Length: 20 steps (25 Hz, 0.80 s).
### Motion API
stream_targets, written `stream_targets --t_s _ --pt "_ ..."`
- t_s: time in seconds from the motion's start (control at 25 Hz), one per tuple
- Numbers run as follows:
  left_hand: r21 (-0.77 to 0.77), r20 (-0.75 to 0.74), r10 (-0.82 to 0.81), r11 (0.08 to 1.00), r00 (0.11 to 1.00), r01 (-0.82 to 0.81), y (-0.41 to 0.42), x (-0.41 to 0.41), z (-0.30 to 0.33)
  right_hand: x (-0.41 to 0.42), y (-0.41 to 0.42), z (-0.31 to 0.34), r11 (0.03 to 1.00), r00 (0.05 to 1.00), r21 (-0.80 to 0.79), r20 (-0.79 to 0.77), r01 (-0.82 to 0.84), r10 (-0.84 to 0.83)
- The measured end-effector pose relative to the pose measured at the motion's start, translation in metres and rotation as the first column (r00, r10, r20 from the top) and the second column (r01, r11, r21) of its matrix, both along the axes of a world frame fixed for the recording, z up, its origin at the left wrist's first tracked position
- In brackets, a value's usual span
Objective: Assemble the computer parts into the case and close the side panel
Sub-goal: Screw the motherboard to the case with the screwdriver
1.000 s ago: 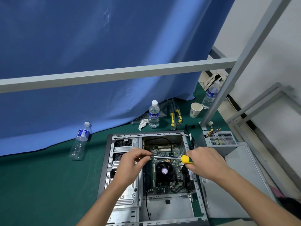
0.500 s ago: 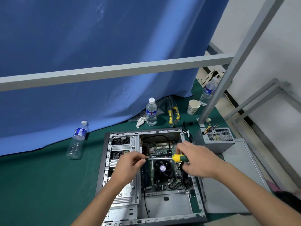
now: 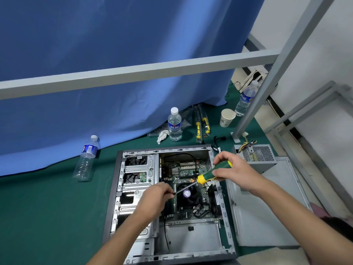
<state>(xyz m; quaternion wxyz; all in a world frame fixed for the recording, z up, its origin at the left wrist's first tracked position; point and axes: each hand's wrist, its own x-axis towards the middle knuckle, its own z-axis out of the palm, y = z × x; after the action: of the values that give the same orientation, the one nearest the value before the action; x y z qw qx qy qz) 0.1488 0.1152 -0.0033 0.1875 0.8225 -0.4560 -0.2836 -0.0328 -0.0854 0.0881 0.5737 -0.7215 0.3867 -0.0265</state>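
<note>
two bare forearms are seen entering from the lower edge, each ending in a bare hand: the left hand [image 3: 155,197] and the right hand [image 3: 236,170]. no sleeve, glove, watch or ring is worn on the parts shown. short, unpainted nails are seen on the right hand's fingers [image 3: 222,156].

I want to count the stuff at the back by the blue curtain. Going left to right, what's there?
Tipped-over bottle → white crumpled tissue → upright water bottle → yellow-handled tools → paper cup → another water bottle.
</note>
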Motion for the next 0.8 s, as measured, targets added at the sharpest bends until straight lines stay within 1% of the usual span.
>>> stream_targets --t_s 0.08,0.2,0.36,0.4,0.52,0.72,0.8 --pt "0.061 0.059 -0.062 0.996 0.996 0.059 -0.012 -0.001 -0.007 0.0 -0.009 -0.005 0.998 0.999 -0.052 -0.044 -0.021 0.019" --pt "0.149 0.136 -0.17 0.977 0.976 0.149 -0.038 -0.002 -0.019 0.001 -0.024 -0.015 0.995 0.997 -0.085 -0.037 0.059 -0.062" --pt "0.187 0.195 -0.178 0.972 0.964 0.142 -0.076 -0.003 -0.037 0.008 -0.042 -0.034 0.982 0.992 -0.145 -0.001 0.125 -0.127" --pt "0.199 0.225 -0.172 0.972 0.959 0.128 -0.085 -0.004 -0.043 0.009 -0.047 -0.04 0.98 0.991 -0.153 0.0 0.13 -0.131" --pt "0.19 0.25 -0.114 0.979 0.961 0.067 -0.109 -0.003 -0.056 0.014 -0.057 -0.057 0.977 0.989 -0.154 0.005 0.146 -0.147" --pt "0.235 0.173 0.065 0.966 0.983 -0.105 -0.131 0.005 -0.084 0.025 -0.06 -0.085 0.981 0.993 -0.162 -0.032 0.108 -0.114" --pt "0.246 0.13 0.083 0.962 0.988 -0.113 -0.13 0.005 -0.096 0.029 -0.057 -0.093 0.983 0.995 -0.161 -0.044 0.084 -0.093"
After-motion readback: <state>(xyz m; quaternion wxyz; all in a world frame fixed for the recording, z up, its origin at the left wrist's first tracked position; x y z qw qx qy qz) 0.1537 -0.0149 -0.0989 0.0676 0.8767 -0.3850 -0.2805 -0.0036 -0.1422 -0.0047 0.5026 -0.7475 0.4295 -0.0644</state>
